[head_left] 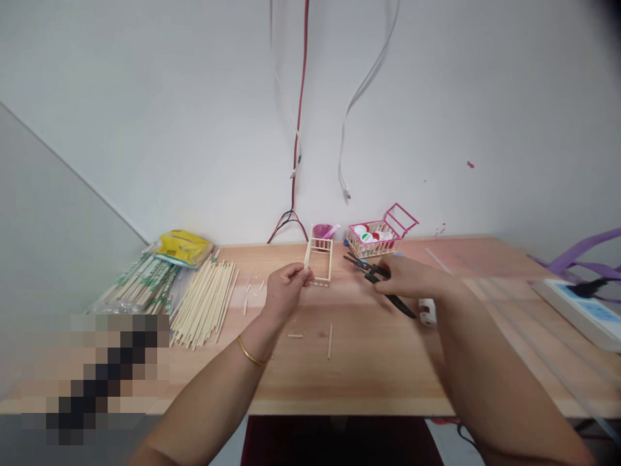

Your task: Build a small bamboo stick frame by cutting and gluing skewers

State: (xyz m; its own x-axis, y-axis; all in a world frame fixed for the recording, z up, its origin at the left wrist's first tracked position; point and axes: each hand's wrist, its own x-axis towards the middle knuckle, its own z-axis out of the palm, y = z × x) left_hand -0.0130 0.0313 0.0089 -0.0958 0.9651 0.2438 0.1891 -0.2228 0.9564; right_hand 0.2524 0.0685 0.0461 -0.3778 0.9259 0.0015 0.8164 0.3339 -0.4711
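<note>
My left hand [285, 287] pinches one post of a small frame of thin wooden sticks [320, 260], held upright just above the wooden table [369, 362]. A gold bangle sits on that wrist. My right hand [410, 277] is closed round black-handled pliers [376, 275], whose dark jaws point left toward the frame with a small gap between them. Two short stick offcuts [330, 341] lie on the table in front of my hands.
A pile of loose sticks [206, 302] and packs of wrapped chopsticks [140, 285] lie at the left, with a yellow packet [183, 246]. A pink wire basket [376, 236] and pink cup [322, 231] stand by the wall. A white power strip [582, 310] sits right. Cables hang down the wall.
</note>
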